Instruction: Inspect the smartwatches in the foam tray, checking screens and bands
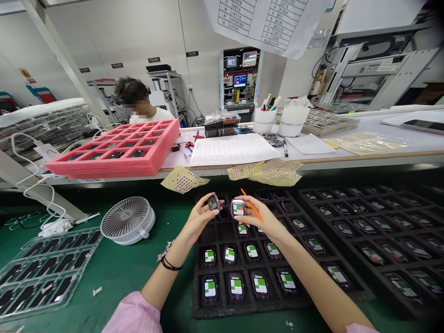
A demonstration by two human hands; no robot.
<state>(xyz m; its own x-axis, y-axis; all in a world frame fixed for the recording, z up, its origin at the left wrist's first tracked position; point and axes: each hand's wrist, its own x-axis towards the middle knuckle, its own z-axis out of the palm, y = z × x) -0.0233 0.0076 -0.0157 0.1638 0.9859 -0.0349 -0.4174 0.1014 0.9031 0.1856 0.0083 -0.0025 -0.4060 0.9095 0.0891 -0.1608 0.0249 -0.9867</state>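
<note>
One seemingly purple-rimmed watch (238, 207) shows green and white blocks, and the stick (255, 211) is bright orange.

Pink striped sleeves (137, 314), thin black bands (169, 265) around left wrist (177, 249)

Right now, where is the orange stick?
In the head view, the orange stick is just right of centre, in the right hand, beside the lit watch held there.

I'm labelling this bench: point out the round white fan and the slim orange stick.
Round white fan (125, 216): head view, middle of its grille.
Slim orange stick (255, 211): head view, lower shaft.
</note>
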